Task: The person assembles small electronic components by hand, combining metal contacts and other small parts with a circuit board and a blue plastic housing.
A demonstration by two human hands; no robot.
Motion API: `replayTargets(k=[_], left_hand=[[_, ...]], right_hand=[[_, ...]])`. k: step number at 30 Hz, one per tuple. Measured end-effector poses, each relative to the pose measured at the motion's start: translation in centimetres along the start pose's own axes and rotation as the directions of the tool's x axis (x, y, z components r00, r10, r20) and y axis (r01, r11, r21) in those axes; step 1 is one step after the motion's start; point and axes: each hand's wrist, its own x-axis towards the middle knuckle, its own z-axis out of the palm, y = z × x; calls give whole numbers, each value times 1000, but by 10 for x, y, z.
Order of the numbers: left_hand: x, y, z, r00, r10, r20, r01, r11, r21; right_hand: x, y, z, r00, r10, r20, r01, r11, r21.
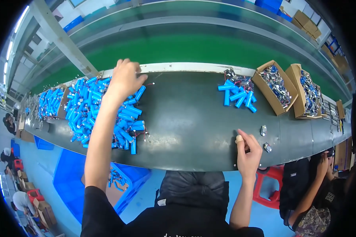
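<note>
My left hand (126,79) reaches over the far right side of a big pile of blue cylindrical battery cells (89,96). Its fingers curve downward with the thumb apart, and nothing shows in it. Thin red and black leads with small white connectors stick out of the pile. Above the bench's near edge on the right is my right hand (249,156), with thumb and forefinger tips close together and the other fingers curled. A beige cover sits on its thumb tip. Whatever it may hold is hidden. Beside it lie two small circuit boards (264,130).
A smaller group of blue cells (238,94) lies farther right with wired boards behind it. Two cardboard boxes (281,106) hold many small boards. A white rail (186,67) separates the dark bench from a green conveyor (186,45). Below are a blue bin (69,173), a red stool (259,193) and a co-worker's arm (314,187).
</note>
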Motion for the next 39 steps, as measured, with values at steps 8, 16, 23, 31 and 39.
replayTargets(k=[8,16,23,31,39], left_hand=[[-10,7,30,966,252,52,-232,941,-247],[-21,38,19,980,117,-160,-161,942,-295],[-21,10,43,995,40,94,-49,995,89],[-27,14,41,979,155,-130,-147,987,69],[-26,39,38,995,80,-55,-76,994,79]], right_hand=[[-5,9,-13,999,-33,-39,35,998,51],[8,16,-56,997,43,-66,-34,990,138],[17,26,-95,982,26,-188,-55,987,-150],[20,15,-78,995,-61,-77,46,983,-180],[12,2,-67,999,-42,-4,42,994,-106]])
